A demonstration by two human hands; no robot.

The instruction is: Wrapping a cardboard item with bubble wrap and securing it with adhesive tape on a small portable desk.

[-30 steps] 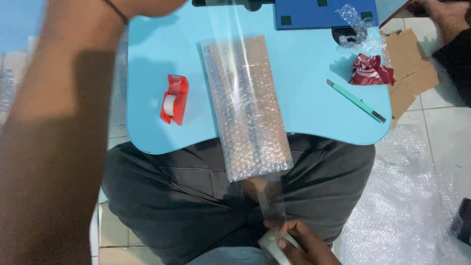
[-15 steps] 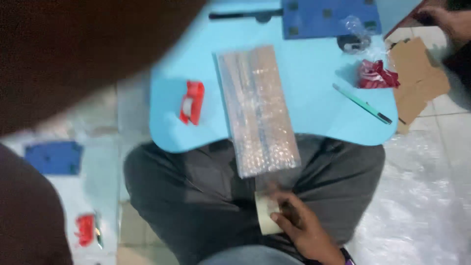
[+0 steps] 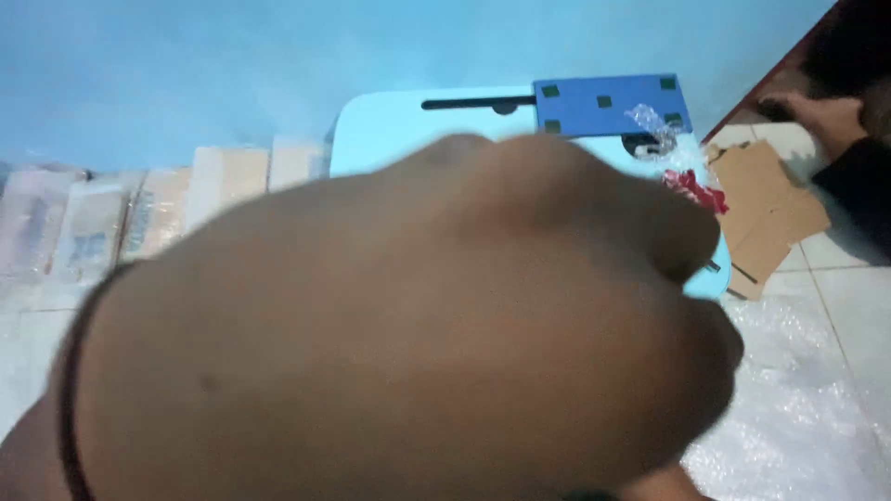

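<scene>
My left hand (image 3: 399,325) is raised right in front of the camera and fills most of the view, blurred, back of the hand toward me, with a thin dark band at the wrist. Its fingers curl away from me, and whether they hold anything is hidden. Behind it shows the far edge of a light blue lap table (image 3: 390,121) with a dark blue board (image 3: 608,104) lying on it. My right hand is out of sight, and so is the rest of the tabletop.
Crumpled clear plastic (image 3: 654,125) and a red wrapper (image 3: 691,190) lie by the board. Flat cardboard (image 3: 766,213) rests on the tiled floor at right, near another person's limb (image 3: 817,116). Bubble wrap (image 3: 798,417) covers the floor lower right. Several wrapped packages (image 3: 139,213) line the blue wall.
My left arm has swung up in front of the camera, and the view has tilted upward. The bubble-wrapped parcel, red tape dispenser and my right hand have gone out of sight.
</scene>
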